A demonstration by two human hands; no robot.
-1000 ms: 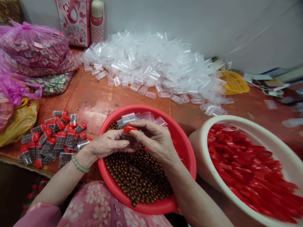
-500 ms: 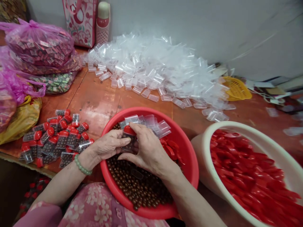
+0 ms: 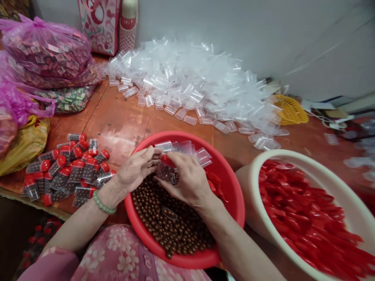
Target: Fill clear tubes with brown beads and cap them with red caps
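My right hand (image 3: 189,177) grips a small clear plastic box (image 3: 166,171) with a red cap, filled with dark beads, above a red basin (image 3: 231,230). Beside it my left hand (image 3: 137,168) is open, its fingers extended close to the box; a green bead bracelet (image 3: 104,203) circles that wrist. Brown round beads (image 3: 178,230) fill the basin below, with one clear case (image 3: 170,213) lying on them. Empty clear cases (image 3: 202,155) and red caps (image 3: 216,186) rest at the basin's far right side.
Filled red-capped boxes (image 3: 77,171) lie on the table (image 3: 123,119) at left. A heap of clear cases (image 3: 190,82) spreads along the wall. A cream tub (image 3: 254,191) of red caps stands at right. Purple plastic bags (image 3: 49,50), a yellow basket (image 3: 291,109) and a bottle (image 3: 128,27) are farther back.
My left hand has let go of the red-capped box and opened. My right hand has shifted slightly right and keeps hold of the box, which is now tilted.
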